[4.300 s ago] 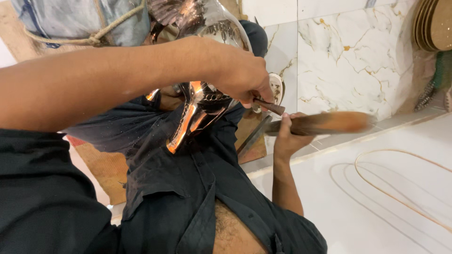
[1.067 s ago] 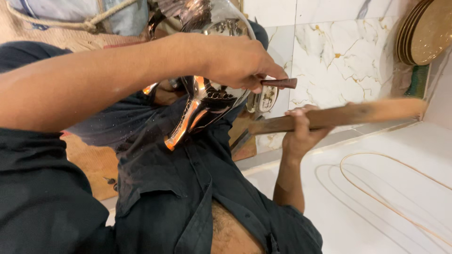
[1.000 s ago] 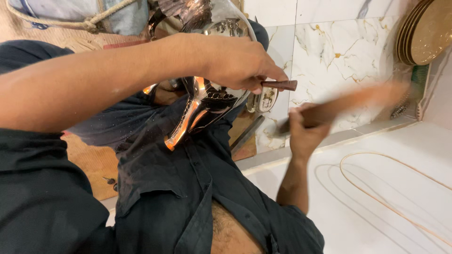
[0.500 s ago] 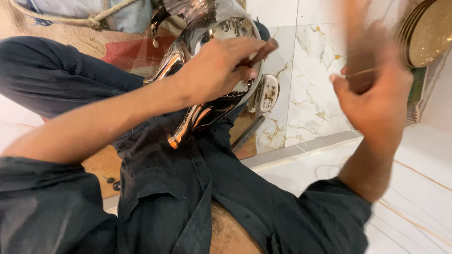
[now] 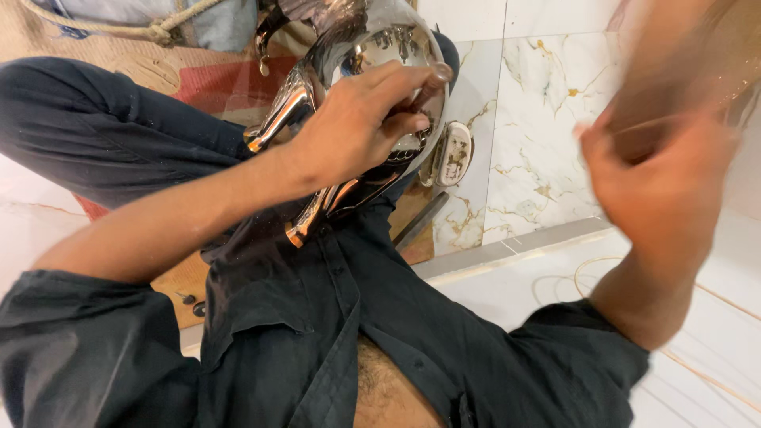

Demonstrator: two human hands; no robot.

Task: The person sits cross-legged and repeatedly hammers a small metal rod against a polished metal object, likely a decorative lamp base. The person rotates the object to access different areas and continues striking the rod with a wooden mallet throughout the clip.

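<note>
Left hand (image 5: 361, 127) is curled tight round the shiny rounded silver metal vessel (image 5: 372, 71) far-centre on the lap. Right hand (image 5: 662, 182) is raised near-right, well apart, too blurred to tell its grip tbh.

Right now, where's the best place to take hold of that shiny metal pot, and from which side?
Probably the curved spout on its left. It is narrow enough for fingers to wrap and bare, while the left hand covers the rounded metal pot from the front and the blurred right hand is raised at the right.
</note>
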